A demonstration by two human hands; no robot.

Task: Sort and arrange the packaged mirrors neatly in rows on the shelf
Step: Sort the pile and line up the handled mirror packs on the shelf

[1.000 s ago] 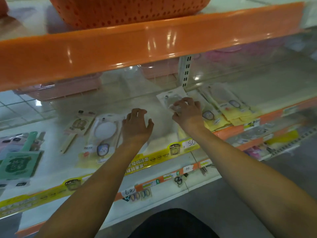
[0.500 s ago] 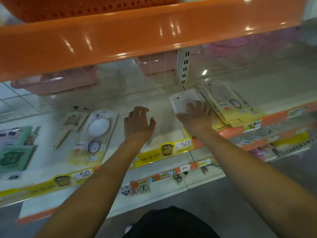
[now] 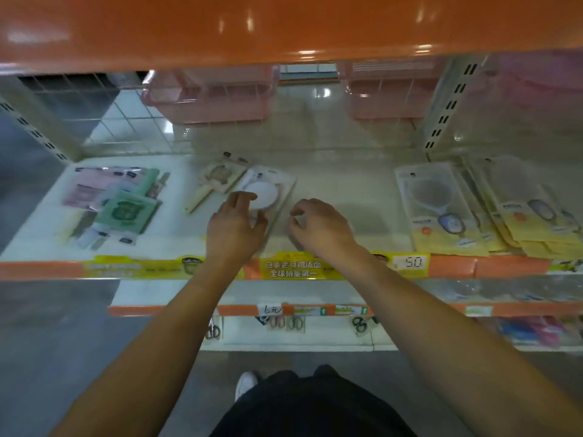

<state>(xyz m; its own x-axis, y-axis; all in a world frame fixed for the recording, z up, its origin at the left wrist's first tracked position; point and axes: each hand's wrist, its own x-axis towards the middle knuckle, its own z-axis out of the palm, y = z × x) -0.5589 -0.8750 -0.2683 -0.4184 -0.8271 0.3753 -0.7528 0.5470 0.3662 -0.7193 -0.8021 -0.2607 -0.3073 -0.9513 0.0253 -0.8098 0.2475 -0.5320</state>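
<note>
On the shelf [image 3: 340, 171], the left hand [image 3: 235, 223] rests on a packaged round mirror [image 3: 263, 192] near the front edge. The right hand [image 3: 318, 227] hovers just beside it, fingers [image 3: 296, 212] curled, holding nothing visible. Yellow-carded mirrors [image 3: 441, 203] lie overlapped toward the right end, green packs [image 3: 121, 206] toward the left end.

Head view, close, down over shelf [image 3: 340, 190]

Round mirror package [image 3: 266, 190] lower half hidden behind left hand [image 3: 235, 228], yellow packs [image 3: 549, 228] cut off right, price labels blurred
</note>
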